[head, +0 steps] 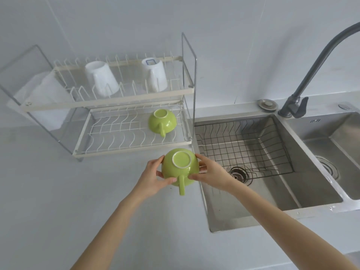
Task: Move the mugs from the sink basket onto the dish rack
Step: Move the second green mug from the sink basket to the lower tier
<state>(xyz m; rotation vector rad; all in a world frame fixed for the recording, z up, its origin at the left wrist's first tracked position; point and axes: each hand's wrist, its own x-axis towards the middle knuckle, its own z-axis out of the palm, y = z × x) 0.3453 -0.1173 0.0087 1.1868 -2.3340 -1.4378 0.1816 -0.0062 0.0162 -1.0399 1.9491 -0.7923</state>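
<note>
1. We record a pale counter running across the near and left part of the scene, with a steel double sink set into it on the right.
2. On the counter to the far left stands a two-tier dish rack with cream rails.
3. In the left sink basin sits a dark wire sink basket; we see no mugs in it, only the drain through its mesh.
4. A grey faucet arches up from the far right rim of the sink.
5. On the rack's upper tier we note two white cups, both upside down, one left and one right; the right one carries a bluish mark on its base, too blurred for us to read.
6. On the lower tier, at its right end, a second green mug rests upside down with its handle pointing near.
7. The held green mug is upside down in the air over the counter, just near of the rack's lower tier and left of the sink edge, handle pointing toward us.
8. The left hand presses the mug's left side with fingers curled round it; the right hand presses the right side, thumb on the near wall beside the handle.
</note>
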